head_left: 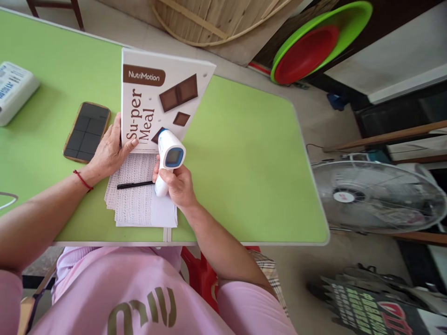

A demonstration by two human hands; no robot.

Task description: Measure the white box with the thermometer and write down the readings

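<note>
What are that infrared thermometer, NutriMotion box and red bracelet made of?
Infrared thermometer: probably hard plastic, its white shell smooth and slightly shiny. NutriMotion box: likely printed cardboard, flat with straight edges; finish unclear. Red bracelet: perhaps matte cord, being thin and softly curved.

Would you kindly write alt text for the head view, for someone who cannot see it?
A right hand grips a white handheld device with a blue-rimmed screen before a white "Su-per Meal" box, which the left hand holds by its lower left corner. A black pen lies on handwritten sheets on a green table, with a phone nearby.
</note>
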